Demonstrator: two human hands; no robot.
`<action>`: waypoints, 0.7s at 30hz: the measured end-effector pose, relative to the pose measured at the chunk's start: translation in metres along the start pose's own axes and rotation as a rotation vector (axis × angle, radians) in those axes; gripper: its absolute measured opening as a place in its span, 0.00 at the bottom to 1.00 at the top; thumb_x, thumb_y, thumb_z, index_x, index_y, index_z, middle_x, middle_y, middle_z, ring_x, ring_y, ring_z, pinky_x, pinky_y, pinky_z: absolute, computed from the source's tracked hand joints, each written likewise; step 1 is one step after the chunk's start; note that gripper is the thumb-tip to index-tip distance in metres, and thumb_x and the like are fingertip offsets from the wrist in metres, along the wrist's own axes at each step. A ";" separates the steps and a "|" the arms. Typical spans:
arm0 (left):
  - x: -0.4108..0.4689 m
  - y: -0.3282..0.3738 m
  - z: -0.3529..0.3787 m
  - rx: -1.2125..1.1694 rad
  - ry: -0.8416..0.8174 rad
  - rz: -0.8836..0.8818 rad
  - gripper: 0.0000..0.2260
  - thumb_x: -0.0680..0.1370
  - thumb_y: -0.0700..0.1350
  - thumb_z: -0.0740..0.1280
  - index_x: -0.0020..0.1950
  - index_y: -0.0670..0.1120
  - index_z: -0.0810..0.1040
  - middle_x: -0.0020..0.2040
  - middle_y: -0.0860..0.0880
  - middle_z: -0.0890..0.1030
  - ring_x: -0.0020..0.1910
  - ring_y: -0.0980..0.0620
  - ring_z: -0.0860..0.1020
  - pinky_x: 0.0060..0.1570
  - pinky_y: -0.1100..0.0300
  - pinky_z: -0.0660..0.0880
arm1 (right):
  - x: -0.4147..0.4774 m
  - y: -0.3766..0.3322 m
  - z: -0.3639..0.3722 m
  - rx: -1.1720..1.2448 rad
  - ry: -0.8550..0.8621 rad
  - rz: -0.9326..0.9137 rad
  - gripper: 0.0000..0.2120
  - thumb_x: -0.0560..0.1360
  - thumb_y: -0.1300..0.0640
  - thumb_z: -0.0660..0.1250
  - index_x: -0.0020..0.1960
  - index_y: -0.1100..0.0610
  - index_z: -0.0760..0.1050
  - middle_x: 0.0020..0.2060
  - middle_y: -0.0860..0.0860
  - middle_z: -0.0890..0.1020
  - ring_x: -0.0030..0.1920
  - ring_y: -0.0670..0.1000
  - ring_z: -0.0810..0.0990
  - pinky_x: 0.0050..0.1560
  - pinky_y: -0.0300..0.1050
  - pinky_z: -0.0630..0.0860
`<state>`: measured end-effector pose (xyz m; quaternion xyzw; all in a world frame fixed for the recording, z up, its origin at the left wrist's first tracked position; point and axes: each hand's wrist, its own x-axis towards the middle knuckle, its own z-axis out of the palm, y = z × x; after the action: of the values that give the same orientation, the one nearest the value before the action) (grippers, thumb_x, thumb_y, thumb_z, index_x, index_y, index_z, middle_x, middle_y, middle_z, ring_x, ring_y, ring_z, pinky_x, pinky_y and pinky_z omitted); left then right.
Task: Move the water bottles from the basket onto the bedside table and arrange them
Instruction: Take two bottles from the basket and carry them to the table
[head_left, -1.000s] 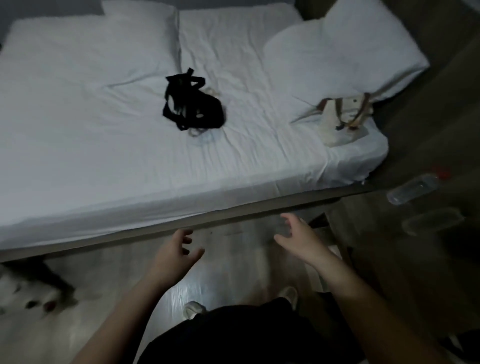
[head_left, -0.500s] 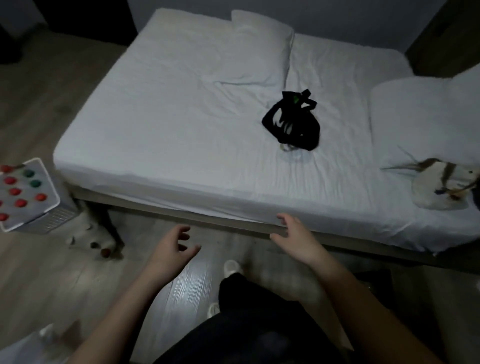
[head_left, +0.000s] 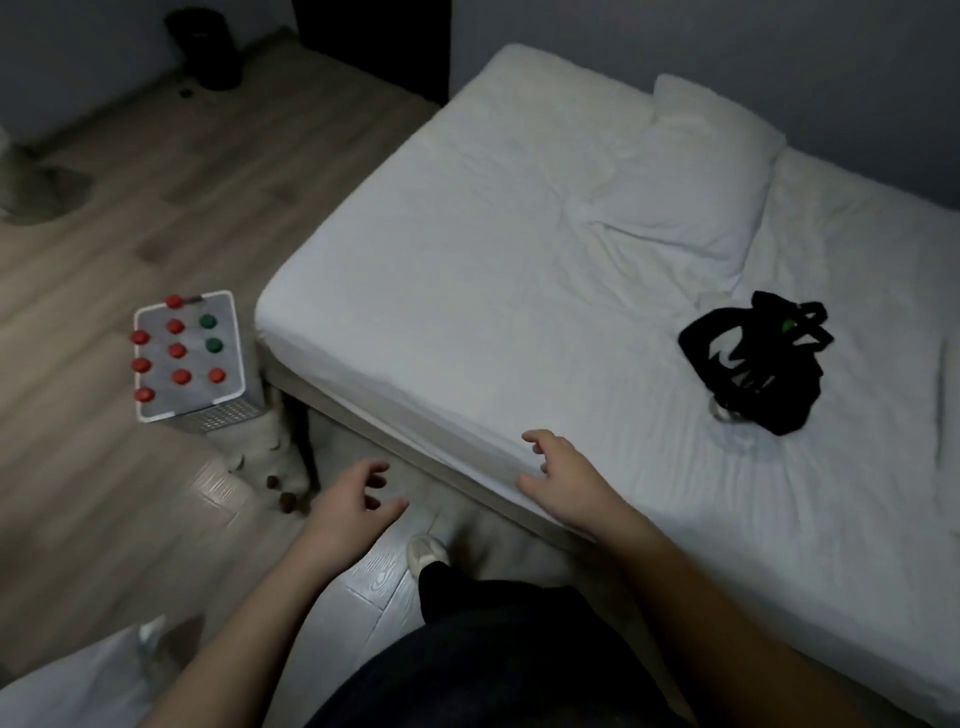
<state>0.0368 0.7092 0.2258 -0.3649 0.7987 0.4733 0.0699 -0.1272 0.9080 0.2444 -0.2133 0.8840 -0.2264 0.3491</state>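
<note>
Eight red-capped and two green-capped bottles (head_left: 177, 350) are kept in the basket (head_left: 218, 413) by the bed (head_left: 467, 291) corner — left grip (head_left: 353, 499) and right grip (head_left: 563, 475) are spread, empty.

Dim room, soft blur (edges bowed)

A home bedroom: a white-sheeted bed (head_left: 519, 291) with a pillow (head_left: 696, 171) on wood-plank floor (head_left: 156, 171)

Basket (head_left: 223, 414) on wooden floor (head_left: 156, 208); pillow (head_left: 691, 182) on bed (head_left: 467, 286).
</note>
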 end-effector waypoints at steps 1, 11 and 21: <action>0.011 0.000 -0.011 0.003 0.015 -0.002 0.22 0.73 0.47 0.71 0.66 0.48 0.71 0.54 0.51 0.76 0.46 0.53 0.77 0.44 0.60 0.71 | 0.014 -0.013 -0.002 -0.018 -0.015 -0.012 0.27 0.75 0.51 0.65 0.72 0.51 0.62 0.68 0.53 0.69 0.65 0.53 0.73 0.64 0.44 0.69; 0.079 -0.049 -0.108 -0.218 0.190 -0.186 0.20 0.72 0.42 0.73 0.62 0.44 0.73 0.52 0.45 0.78 0.45 0.44 0.79 0.47 0.55 0.75 | 0.135 -0.153 0.011 -0.236 -0.169 -0.210 0.28 0.75 0.49 0.64 0.73 0.50 0.61 0.68 0.52 0.69 0.63 0.52 0.73 0.61 0.44 0.70; 0.143 -0.125 -0.227 -0.243 0.175 -0.168 0.16 0.74 0.38 0.70 0.60 0.44 0.72 0.49 0.46 0.75 0.31 0.57 0.76 0.25 0.73 0.70 | 0.192 -0.272 0.092 -0.225 -0.201 -0.162 0.28 0.75 0.52 0.66 0.72 0.54 0.62 0.68 0.55 0.69 0.64 0.54 0.72 0.65 0.48 0.70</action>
<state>0.0679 0.4167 0.1953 -0.4759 0.7053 0.5255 -0.0050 -0.1300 0.5630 0.2331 -0.3431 0.8443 -0.1310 0.3902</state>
